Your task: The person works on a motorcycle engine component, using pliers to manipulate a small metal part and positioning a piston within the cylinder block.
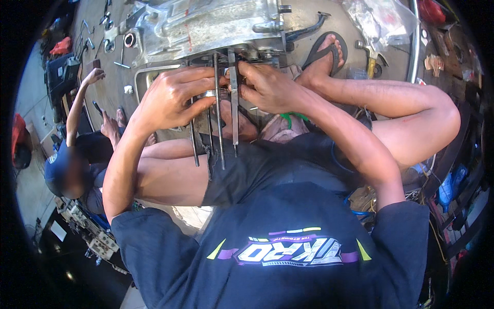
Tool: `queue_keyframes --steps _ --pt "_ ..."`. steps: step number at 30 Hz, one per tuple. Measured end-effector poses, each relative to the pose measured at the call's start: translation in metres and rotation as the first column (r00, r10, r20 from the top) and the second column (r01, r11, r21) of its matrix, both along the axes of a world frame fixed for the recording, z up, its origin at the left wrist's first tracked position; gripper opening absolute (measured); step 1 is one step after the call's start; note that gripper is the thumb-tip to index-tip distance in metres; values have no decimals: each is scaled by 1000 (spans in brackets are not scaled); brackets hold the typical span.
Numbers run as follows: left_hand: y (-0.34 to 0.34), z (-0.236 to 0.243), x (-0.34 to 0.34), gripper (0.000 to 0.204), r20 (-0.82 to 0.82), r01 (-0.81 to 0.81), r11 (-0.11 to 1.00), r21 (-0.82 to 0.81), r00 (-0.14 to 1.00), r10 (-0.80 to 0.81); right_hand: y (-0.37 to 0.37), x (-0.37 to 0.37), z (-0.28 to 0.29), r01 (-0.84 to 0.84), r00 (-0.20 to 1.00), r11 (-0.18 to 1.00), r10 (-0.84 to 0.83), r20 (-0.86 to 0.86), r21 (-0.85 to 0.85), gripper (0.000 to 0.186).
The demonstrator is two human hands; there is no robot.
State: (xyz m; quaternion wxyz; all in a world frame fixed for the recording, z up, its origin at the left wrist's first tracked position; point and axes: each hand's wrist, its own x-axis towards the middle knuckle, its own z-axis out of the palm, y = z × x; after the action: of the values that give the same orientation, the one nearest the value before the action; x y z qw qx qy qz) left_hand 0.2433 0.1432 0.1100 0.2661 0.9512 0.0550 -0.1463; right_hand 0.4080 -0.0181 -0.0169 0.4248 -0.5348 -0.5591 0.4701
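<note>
A large silver metal casing, like a gearbox housing (206,31), lies in front of me. Several long dark rods, one of them a flat bar (235,113), stick out of its near end toward my lap. My left hand (177,95) is curled beside the rods, thumb and fingers closed on a shiny ring-shaped metal part (208,93). My right hand (270,87) reaches in from the other side. Its thumb and fingertips are pinched together by the flat bar, close to the casing; whatever lies between them is hidden.
A metal tray (143,85) sits under the casing's near edge. To the right lie a hammer (371,62) and a clear plastic bag (381,23). Wrenches and a loose ring (129,39) are on the floor at left. Another person in a blue cap (56,165) sits at left.
</note>
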Motion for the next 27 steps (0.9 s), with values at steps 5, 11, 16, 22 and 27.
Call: queue_keyframes --steps 5,11,16,22,27 --pt "-4 3 5 39 -32 -9 1000 28 999 10 -3 -6 -16 106 994 982 -110 19 156 28" --pt "-3 5 5 43 -45 -31 999 8 998 31 2 3 -5 9 1000 990 -13 27 144 26" --pt "0 1 2 41 -4 4 1000 28 1000 -4 -2 -5 -13 153 987 934 -162 2 322 23" --pt "0 4 6 31 30 7 1000 19 1000 -8 -3 -10 -13 186 980 947 -161 -115 264 22" --pt "3 5 7 38 -24 6 1000 -12 1000 -6 -4 -11 -12 178 981 955 -152 -122 236 22"
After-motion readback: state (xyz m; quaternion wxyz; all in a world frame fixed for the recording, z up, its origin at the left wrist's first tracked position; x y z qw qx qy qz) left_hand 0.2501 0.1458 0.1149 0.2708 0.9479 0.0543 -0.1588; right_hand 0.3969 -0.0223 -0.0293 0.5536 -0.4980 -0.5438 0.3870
